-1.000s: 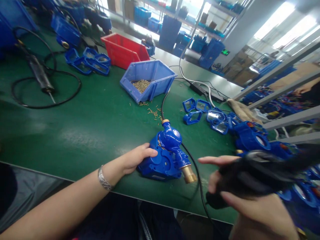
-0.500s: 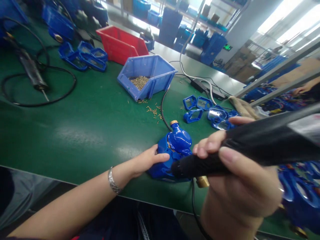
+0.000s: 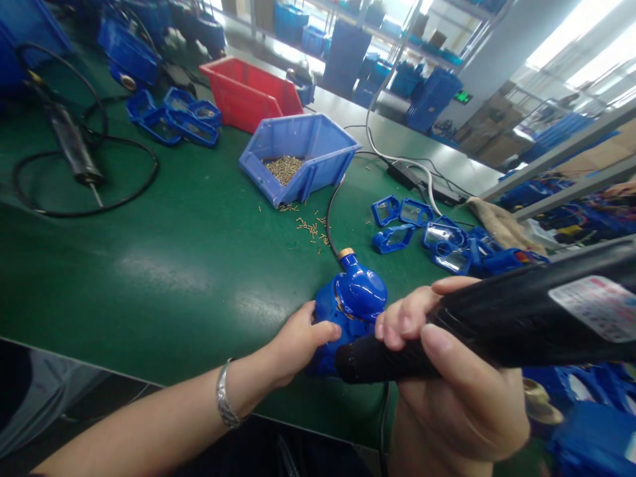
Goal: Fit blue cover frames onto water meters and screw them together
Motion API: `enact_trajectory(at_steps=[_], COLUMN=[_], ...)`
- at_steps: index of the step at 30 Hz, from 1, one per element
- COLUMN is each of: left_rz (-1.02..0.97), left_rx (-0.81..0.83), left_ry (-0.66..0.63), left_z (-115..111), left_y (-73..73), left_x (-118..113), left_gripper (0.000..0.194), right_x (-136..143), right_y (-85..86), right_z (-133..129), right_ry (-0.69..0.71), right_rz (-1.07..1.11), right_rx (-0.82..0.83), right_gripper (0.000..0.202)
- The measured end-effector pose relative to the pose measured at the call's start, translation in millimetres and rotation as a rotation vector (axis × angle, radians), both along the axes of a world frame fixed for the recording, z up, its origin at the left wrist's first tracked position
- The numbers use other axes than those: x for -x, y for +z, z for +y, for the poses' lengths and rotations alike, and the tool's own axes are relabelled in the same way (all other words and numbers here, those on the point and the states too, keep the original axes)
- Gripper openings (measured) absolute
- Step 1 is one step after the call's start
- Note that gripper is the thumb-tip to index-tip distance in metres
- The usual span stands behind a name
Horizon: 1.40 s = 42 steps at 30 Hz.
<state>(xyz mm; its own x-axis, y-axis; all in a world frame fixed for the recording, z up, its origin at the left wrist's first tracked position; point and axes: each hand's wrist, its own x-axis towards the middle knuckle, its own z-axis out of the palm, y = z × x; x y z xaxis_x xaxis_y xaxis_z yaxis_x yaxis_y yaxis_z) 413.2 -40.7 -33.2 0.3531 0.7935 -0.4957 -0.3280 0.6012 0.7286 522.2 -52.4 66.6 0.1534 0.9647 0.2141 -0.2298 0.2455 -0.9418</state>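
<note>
A glossy blue water meter with a brass-coloured threaded end lies near the front edge of the green table. My left hand is closed around its left side, thumb across the top. In my right hand is a black electric screwdriver, its fingers wrapped round the barrel. The screwdriver's nose points left and covers the lower part of the meter. Its bit is hidden, so I cannot tell whether it touches a screw.
Beyond the meter, loose brass screws lie before a blue bin of screws. A red bin stands behind. Blue frames lie to the right; another screwdriver with a coiled cable lies left. More blue meter parts sit lower right.
The screwdriver's nose has dropped slightly in view, and its body sits lower. The meter's brass end on the near right is now hidden. My left hand keeps its hold; the whole view has shifted slightly.
</note>
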Motion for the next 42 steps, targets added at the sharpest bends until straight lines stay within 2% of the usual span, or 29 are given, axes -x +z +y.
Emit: enact_trajectory(at_steps=[5,8,11,13,14,15,16,17,18,21,24,28,31,35,38,42], left_rz=[-0.013,-0.010,0.035,0.201,0.362,0.558,0.791,1.045,1.142,1.252,1.300,1.302,1.262,1.155,0.989,0.727], left_rx=[-0.001,-0.025,-0.101,-0.217,-0.323,-0.473,-0.664,-0.878,-0.941,-1.057,-1.131,-1.147,-1.104,-0.961,-0.794,-0.607], left_ry=[0.002,-0.014,-0.131,-0.329,-0.439,-0.542,-0.582,-0.505,-0.438,-0.394,-0.424,-0.442,-0.413,-0.312,-0.258,-0.295], left_z=[0,-3,0,10,19,30,42,56,69,105,125,135,137,125,96,54], left_y=[-1.1,-1.9,-1.5,-0.1,0.7,1.4,1.7,1.3,0.1,-9.2,-23.3,-35.9,-34.4,-16.9,3.4,23.0], left_x=[-2,-2,7,20,27,34,39,44,46,42,30,20,18,20,20,15], left_gripper=[0.053,0.058,0.064,0.059,0.054,0.047,0.041,0.037,0.035,0.027,0.020,0.021,0.024,0.019,0.019,0.017], right_x=[2,0,-3,-4,-5,-5,-5,-5,-5,-5,-5,-7,-9,-13,-20,-30], right_y=[0.0,-1.2,-2.7,-3.4,-3.7,-3.8,-3.8,-3.7,-3.5,-3.3,-4.1,-4.3,-1.8,4.9,13.5,29.4], right_z=[2,2,2,2,2,2,2,2,2,2,3,3,4,4,3,4], right_ry=[0.023,0.044,0.059,0.076,0.088,0.098,0.104,0.109,0.110,0.113,0.126,0.147,0.178,0.229,0.221,0.213], right_rz=[0.001,0.017,0.019,0.025,0.028,0.031,0.032,0.033,0.035,0.048,0.056,0.047,0.048,0.061,0.071,0.064], right_rx=[0.004,-0.008,-0.019,-0.027,-0.030,-0.032,-0.033,-0.031,-0.030,-0.027,-0.019,-0.017,-0.016,-0.006,-0.029,-0.101], right_gripper=[0.023,0.025,0.028,0.029,0.030,0.031,0.031,0.032,0.032,0.032,0.033,0.033,0.033,0.034,0.034,0.034])
